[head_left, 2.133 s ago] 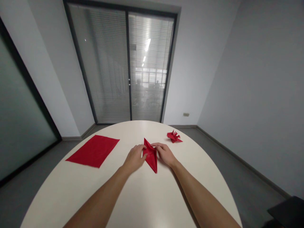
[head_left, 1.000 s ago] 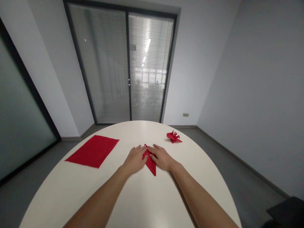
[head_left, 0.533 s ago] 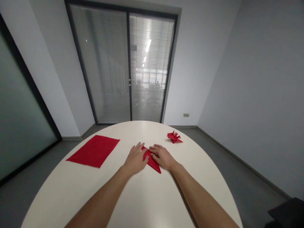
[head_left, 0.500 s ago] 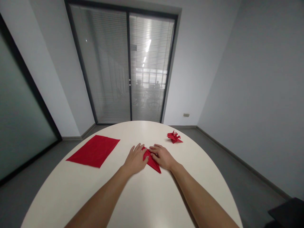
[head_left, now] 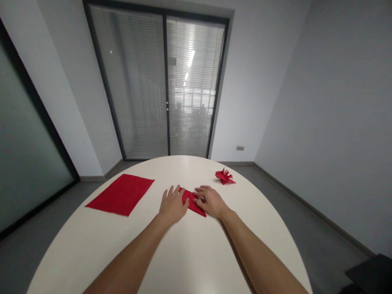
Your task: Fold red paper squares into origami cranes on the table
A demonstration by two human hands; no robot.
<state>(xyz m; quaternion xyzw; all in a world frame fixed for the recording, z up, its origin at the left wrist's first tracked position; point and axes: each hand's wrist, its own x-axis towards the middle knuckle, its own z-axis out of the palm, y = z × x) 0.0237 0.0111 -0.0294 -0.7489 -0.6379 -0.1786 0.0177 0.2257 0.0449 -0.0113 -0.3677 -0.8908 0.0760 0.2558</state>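
A folded piece of red paper [head_left: 191,201] lies between my hands on the white round table [head_left: 186,261], with its narrow tip pointing toward the near right. My left hand [head_left: 174,205] rests flat on its left end, fingers stretched out and thumb along the paper. From the right, my right hand [head_left: 211,202] bends its fingers and thumb onto the paper's right part, closed at its edge. The fingertips partly cover the folds there, so their exact shape is hidden.
A flat red sheet [head_left: 122,195] lies on the table's left side. Several folded red paper cranes [head_left: 225,177] sit in a small cluster at the far right, near the table edge. A dark object [head_left: 372,273] stands at the lower right, beyond the table.
The folded paper has turned slightly, its near tip swinging up and away from me. My left hand has shifted a little to the left; the right hand stays nearly in place.
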